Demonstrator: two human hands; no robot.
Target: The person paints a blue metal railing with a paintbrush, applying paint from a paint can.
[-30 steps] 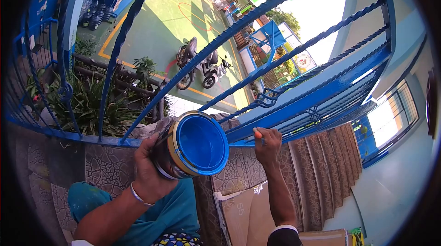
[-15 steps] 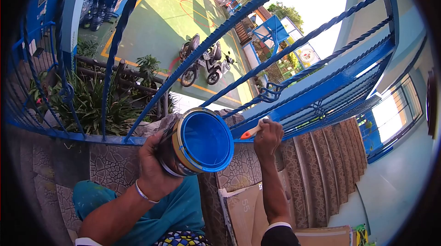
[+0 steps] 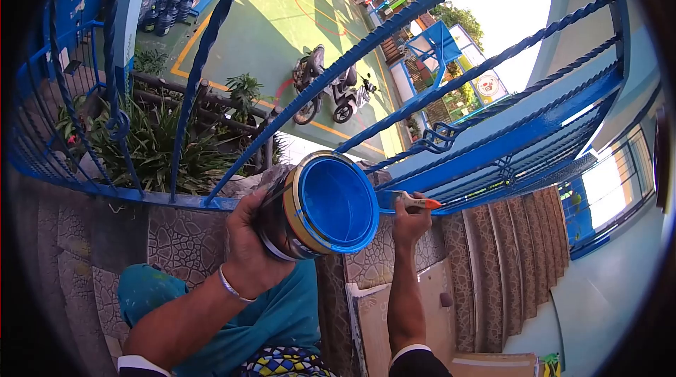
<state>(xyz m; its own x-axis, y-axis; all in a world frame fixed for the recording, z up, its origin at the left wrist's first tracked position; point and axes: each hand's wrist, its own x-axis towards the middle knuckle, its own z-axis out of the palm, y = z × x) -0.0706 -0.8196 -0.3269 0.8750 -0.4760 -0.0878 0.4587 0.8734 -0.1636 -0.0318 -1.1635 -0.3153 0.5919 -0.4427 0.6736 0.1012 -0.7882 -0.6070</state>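
Observation:
My left hand [image 3: 250, 254] is wrapped round a paint can [image 3: 282, 218], tilted so its open mouth faces up and to the right. Blue paint [image 3: 338, 201] coats the inside, and its gold rim is smeared with blue. Just right of the can, my right hand [image 3: 410, 223] grips a paintbrush [image 3: 420, 202] with an orange-tipped pale handle. The handle points right; the blue-coated bristles point left, close to the can's rim. Beyond both hands runs a blue metal railing [image 3: 310, 88] of twisted bars.
Carpet-like patterned steps [image 3: 507, 257] curve down on the right. Cardboard [image 3: 380, 313] lies below my right arm. Leafy plants [image 3: 169, 145] grow behind the railing at left. Motorcycles [image 3: 338, 92] stand on the green court [image 3: 260, 46] beyond.
The brush has turned in my right hand: its orange end pointed left and now points right, bristles toward the can. The view has shifted slightly, with the can still in my left hand.

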